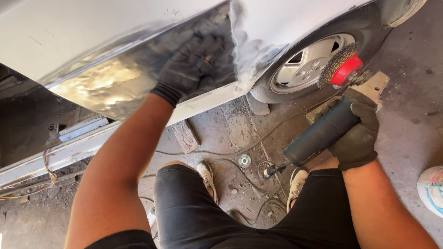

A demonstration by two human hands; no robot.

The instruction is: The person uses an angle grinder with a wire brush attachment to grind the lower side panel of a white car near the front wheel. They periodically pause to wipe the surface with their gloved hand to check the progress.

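Note:
My left hand [196,67], in a black glove, lies flat with spread fingers on a bare-metal patch of a white car's body panel [115,83], just ahead of the rear wheel arch. In a black glove too, my right hand [357,131] grips the dark body of an angle grinder [318,133]. The grinder carries a red-hubbed wire cup brush [341,64], held off the car in front of the wheel [307,64]. Its cable [272,171] trails down to the floor.
I crouch over a dirty concrete floor [406,138], in black shorts and light shoes. A wooden block [185,136], a loose disc [244,160], wires and a sill strip [69,152] lie below the car. A round white container [433,189] sits at the right edge.

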